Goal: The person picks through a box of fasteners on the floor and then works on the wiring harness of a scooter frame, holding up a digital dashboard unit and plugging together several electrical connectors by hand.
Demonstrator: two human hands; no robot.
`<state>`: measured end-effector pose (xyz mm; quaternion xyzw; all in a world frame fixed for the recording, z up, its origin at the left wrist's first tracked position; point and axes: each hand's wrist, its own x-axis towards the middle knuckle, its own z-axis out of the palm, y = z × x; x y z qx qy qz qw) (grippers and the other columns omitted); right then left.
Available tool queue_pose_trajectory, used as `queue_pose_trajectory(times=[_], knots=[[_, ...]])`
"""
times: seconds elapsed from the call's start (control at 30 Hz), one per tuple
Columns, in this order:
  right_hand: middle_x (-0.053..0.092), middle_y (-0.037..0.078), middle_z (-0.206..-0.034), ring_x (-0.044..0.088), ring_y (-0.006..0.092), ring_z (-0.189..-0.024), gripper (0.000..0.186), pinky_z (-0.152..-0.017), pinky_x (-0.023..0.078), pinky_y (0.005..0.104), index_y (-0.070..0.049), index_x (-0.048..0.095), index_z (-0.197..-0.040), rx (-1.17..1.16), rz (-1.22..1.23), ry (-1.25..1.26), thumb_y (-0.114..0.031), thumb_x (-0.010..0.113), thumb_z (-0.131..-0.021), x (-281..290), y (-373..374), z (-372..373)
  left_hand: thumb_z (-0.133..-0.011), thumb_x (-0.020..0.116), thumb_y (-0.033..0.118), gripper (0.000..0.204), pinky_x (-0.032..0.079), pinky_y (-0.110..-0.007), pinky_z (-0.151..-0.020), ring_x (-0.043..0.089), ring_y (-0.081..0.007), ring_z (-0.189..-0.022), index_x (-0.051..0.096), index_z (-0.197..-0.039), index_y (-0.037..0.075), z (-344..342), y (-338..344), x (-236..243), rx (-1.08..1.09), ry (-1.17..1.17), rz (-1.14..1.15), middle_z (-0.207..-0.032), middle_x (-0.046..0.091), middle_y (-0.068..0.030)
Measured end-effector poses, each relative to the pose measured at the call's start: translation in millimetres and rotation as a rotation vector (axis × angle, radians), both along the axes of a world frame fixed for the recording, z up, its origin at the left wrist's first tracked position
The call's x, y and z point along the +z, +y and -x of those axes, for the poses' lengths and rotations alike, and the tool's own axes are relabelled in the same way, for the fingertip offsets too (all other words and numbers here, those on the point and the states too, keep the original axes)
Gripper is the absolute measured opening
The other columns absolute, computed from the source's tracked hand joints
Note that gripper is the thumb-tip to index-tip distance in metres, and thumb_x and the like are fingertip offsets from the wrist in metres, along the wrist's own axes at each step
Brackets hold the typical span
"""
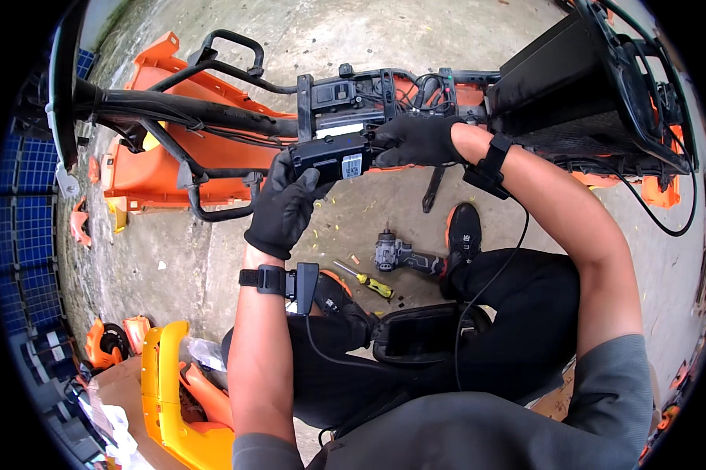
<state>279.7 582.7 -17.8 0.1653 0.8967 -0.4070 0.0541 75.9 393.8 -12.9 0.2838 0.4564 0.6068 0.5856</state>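
Observation:
My left hand [282, 204], in a black glove, grips the left end of a black rectangular module [329, 157] with a white label on its face, thumb on its front. My right hand [418, 139], also gloved, has its fingers curled at the module's right end; exactly what they pinch there is hidden. The module is held at the near side of a black scooter frame [196, 110], level with its middle section, where cables [423, 90] and a smaller black unit [333, 92] sit. Orange body panels [145, 180] lie beneath the frame's tubes.
Below my hands on the concrete floor lie a cordless drill [404, 255] and a yellow screwdriver [372, 283], between my shoes. A black open box [408, 333] is between my legs. Yellow panels [157, 368] and orange parts are at lower left. A black upright section [549, 78] rises at upper right.

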Motion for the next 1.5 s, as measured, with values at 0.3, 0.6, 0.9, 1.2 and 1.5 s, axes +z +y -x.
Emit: queue_pose_trajectory(times=[0.3,0.6,0.9,1.2,1.5], knots=[[0.060,0.019,-0.115,0.057,0.0342,-0.108,0.055,-0.091,0.045,0.0406,-0.003,0.054,-0.122,-0.073,0.048,0.030,-0.037,0.068,-0.080,19,-11,-2,-0.090,0.051,-0.002,0.048,0.040,-0.041,-0.106,0.048,-0.0270,-0.123,0.037,-0.135,0.007,0,0,-1,-0.057,-0.067,-0.027,-0.132,0.046,-0.0130],[0.061,0.020,-0.113,0.058,0.0336,-0.105,0.056,-0.090,0.046,0.0401,-0.002,0.054,-0.122,-0.081,0.067,0.038,-0.034,0.069,-0.079,15,-12,-1,-0.089,0.054,0.001,0.048,0.043,-0.040,-0.104,0.050,-0.0268,-0.121,0.039,-0.134,0.007,-1,0,1,-0.069,-0.042,-0.006,-0.131,0.046,-0.0130],[0.062,0.008,-0.089,0.057,0.0138,-0.080,0.053,-0.074,0.047,0.0309,-0.004,0.054,-0.124,-0.038,0.346,-0.027,-0.042,0.061,-0.088,13,-9,6,-0.091,0.061,0.015,0.036,0.050,-0.039,-0.094,0.058,-0.0230,-0.108,0.049,-0.123,0.006,-5,2,-4,0.002,-0.087,0.046,-0.118,0.055,-0.0101],[0.060,0.006,-0.081,0.054,0.0116,-0.075,0.055,-0.067,0.044,0.0285,-0.002,0.063,-0.102,-0.190,0.353,-0.054,-0.054,0.054,-0.088,-5,-22,18,-0.091,0.060,0.013,0.034,0.050,-0.036,-0.094,0.058,-0.0206,-0.106,0.049,-0.122,0.005,-11,1,-5,-0.013,0.158,0.030,-0.116,0.056,-0.0097],[0.058,0.002,-0.082,0.053,0.0078,-0.072,0.047,-0.064,0.045,0.0257,-0.003,0.061,-0.105,-0.223,0.542,-0.130,-0.047,0.053,-0.093,4,-19,14,-0.095,0.055,0.024,0.032,0.052,-0.038,-0.091,0.060,-0.0210,-0.103,0.050,-0.121,0.006,-13,4,-7,0.032,0.032,0.094,-0.114,0.057,-0.0101]])
